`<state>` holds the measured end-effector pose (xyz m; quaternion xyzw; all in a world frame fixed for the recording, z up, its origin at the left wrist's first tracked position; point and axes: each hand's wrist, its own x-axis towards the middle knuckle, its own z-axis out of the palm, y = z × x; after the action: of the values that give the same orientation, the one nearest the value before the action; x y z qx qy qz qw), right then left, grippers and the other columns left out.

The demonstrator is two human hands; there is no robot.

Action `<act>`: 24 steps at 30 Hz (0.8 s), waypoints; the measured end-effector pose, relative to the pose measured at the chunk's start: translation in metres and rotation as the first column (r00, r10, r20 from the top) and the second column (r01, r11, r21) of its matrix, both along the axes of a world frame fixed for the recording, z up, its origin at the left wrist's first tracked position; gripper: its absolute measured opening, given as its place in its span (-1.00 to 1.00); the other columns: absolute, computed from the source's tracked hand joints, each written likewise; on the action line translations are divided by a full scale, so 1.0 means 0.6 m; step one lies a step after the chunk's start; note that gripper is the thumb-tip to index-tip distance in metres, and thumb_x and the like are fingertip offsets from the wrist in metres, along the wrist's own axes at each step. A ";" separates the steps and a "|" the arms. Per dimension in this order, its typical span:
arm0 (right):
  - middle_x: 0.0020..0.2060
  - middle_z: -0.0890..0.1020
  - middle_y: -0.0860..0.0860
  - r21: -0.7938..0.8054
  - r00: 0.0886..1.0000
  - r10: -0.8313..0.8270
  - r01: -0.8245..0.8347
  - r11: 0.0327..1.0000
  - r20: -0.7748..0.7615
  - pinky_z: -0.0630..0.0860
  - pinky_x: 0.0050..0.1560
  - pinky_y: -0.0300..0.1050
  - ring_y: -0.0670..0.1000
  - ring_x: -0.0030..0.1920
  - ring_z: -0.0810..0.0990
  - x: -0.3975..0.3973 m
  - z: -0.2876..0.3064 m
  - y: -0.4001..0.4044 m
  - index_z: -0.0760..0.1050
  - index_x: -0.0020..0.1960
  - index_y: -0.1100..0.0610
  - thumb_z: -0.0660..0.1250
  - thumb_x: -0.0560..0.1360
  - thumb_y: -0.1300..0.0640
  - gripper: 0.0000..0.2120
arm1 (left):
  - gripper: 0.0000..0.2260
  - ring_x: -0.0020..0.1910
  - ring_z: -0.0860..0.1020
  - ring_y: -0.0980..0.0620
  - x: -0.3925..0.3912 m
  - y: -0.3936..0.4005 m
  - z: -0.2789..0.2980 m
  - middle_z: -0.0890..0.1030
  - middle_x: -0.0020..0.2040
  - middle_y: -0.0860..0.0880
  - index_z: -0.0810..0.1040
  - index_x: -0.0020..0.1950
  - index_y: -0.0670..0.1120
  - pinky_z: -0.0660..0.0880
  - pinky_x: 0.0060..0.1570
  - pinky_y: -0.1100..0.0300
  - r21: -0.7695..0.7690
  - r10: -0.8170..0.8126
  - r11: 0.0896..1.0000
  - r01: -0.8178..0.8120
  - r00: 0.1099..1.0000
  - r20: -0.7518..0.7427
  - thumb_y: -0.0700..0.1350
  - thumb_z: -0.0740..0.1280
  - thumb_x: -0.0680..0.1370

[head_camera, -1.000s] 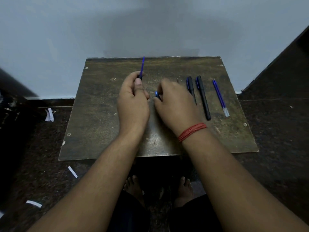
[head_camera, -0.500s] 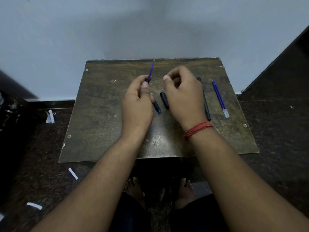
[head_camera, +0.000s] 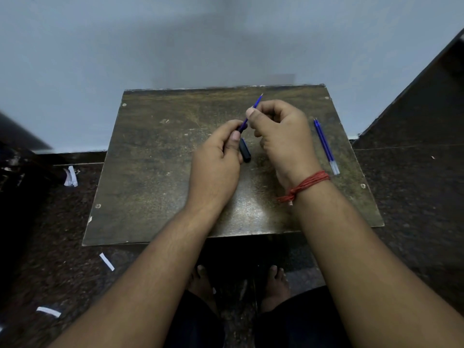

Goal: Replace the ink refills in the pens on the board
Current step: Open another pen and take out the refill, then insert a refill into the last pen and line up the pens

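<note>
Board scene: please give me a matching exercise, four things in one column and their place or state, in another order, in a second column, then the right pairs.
Things:
1. refill
2. spare refills
3. black pen part
4. thread

Places or states:
A. tied round the right wrist
B. lying on the board between the two hands
C. pinched by the right hand, tip pointing up and away
D. lying on the board to the right of the right hand

Pairs: 1-C, 2-D, 3-B, 4-A
</note>
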<state>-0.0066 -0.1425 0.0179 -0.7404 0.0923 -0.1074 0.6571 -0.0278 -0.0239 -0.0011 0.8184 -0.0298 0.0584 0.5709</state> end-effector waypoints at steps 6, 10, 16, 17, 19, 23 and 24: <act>-0.28 0.66 -0.02 0.384 0.979 -0.199 0.167 0.908 0.043 0.38 -0.44 -0.26 -0.06 -0.28 0.62 0.012 0.011 -0.041 0.53 -0.11 0.08 0.33 0.60 0.22 -0.88 | -0.79 -0.42 0.44 0.25 -0.003 -0.001 -0.004 0.51 -0.39 0.16 0.60 0.19 0.17 0.36 -0.37 0.31 0.060 -0.040 0.997 0.041 0.999 -0.009 -0.05 0.21 0.68; -0.29 0.68 0.02 0.464 0.923 -0.370 0.283 0.839 0.106 0.35 -0.48 -0.23 -0.02 -0.30 0.65 0.014 0.023 -0.080 0.50 -0.10 0.10 0.30 0.61 0.23 -0.88 | -0.77 -0.41 0.46 0.31 -0.004 0.002 -0.003 0.53 -0.34 0.15 0.59 0.24 0.14 0.31 -0.39 0.46 0.064 -0.040 0.997 0.043 0.998 -0.047 -0.03 0.20 0.69; -0.28 0.63 -0.05 -0.355 0.920 -0.379 0.387 0.851 0.094 0.55 -0.15 -0.10 -0.04 -0.21 0.61 0.012 0.004 -0.141 0.56 -0.18 0.02 0.38 0.48 0.07 -0.92 | -0.77 -0.39 0.44 0.30 -0.005 0.001 -0.005 0.52 -0.34 0.15 0.58 0.25 0.17 0.32 -0.36 0.40 0.061 -0.022 0.998 0.024 0.999 -0.037 0.00 0.19 0.69; -0.27 0.62 -0.06 -0.497 0.933 -0.356 0.334 0.801 0.052 0.50 -0.14 -0.15 -0.02 -0.16 0.61 0.009 -0.002 -0.145 0.56 -0.17 0.03 0.37 0.49 0.06 -0.92 | -0.77 -0.39 0.44 0.29 -0.005 0.001 -0.005 0.52 -0.34 0.15 0.58 0.25 0.17 0.33 -0.36 0.39 0.060 -0.018 0.998 0.020 0.999 -0.032 0.00 0.19 0.69; -0.21 0.63 -0.02 -0.666 0.940 -0.341 0.246 0.704 -0.013 0.44 -0.12 -0.15 0.06 -0.06 0.61 0.004 -0.012 -0.145 0.55 -0.15 0.06 0.36 0.51 0.05 -0.90 | -0.77 -0.40 0.43 0.28 -0.006 0.001 -0.004 0.52 -0.33 0.14 0.58 0.26 0.17 0.33 -0.38 0.39 0.066 -0.013 0.998 0.015 1.000 -0.028 0.01 0.18 0.69; -0.13 0.58 0.04 -0.806 0.934 -0.356 0.188 0.562 -0.030 0.36 -0.12 -0.09 0.18 0.08 0.55 0.002 -0.025 -0.137 0.54 -0.09 0.10 0.31 0.54 0.04 -0.87 | -0.76 -0.42 0.41 0.29 -0.007 0.002 0.000 0.52 -0.32 0.12 0.57 0.27 0.16 0.33 -0.40 0.44 0.066 -0.007 0.998 0.009 1.000 -0.025 0.00 0.18 0.69; -0.11 0.59 0.05 -0.823 0.933 -0.359 0.180 0.539 -0.031 0.37 -0.12 -0.08 0.19 0.09 0.55 0.002 -0.027 -0.137 0.54 -0.07 0.11 0.30 0.54 0.05 -0.86 | -0.76 -0.42 0.41 0.29 -0.007 0.002 0.001 0.53 -0.32 0.11 0.57 0.28 0.16 0.33 -0.41 0.45 0.068 -0.008 0.998 0.009 1.000 -0.025 0.00 0.17 0.69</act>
<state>-0.0055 -0.2247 0.0018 -0.9403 0.2110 -0.1641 0.2107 -0.0320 -0.0229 -0.0006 0.8379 -0.0284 0.0449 0.5433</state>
